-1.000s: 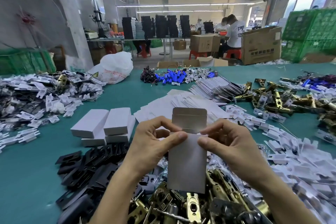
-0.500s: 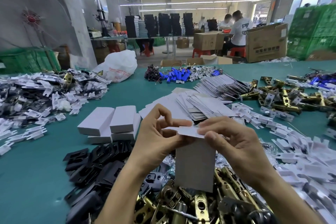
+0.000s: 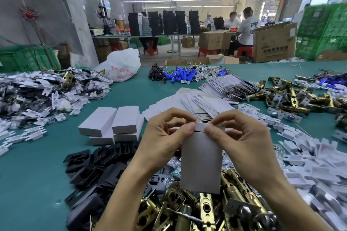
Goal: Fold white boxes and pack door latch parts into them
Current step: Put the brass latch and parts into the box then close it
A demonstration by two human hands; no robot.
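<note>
Head view shows the white box [image 3: 201, 161] held upright at centre frame, above the heap of brass latch parts [image 3: 187, 210] at 6 o'clock. The left hand [image 3: 165, 137] and right hand [image 3: 242, 142] meet at its upper end. The fingers [image 3: 187, 126] of both are curled and pinch the top flap [image 3: 201, 125], thumbs on the near side and forefingers over the fold. The step in hand appears to be closing that flap. To do it well, I judge, the tuck edge should be creased squarely along its score. Even pressure from both thumbs should then guide it inside the near wall, so that neither corner buckles or catches outside, and the body must not be squeezed flat meanwhile. Whether a latch is already inside cannot be told. The box's long axis runs from 12 to 6 o'clock, flap end toward 12, with its broad face turned to the camera. Finished boxes [image 3: 112, 120] lie on the counter [image 3: 28, 174] at 10 o'clock, and flat blanks [image 3: 204, 103] at 12 o'clock.
</note>
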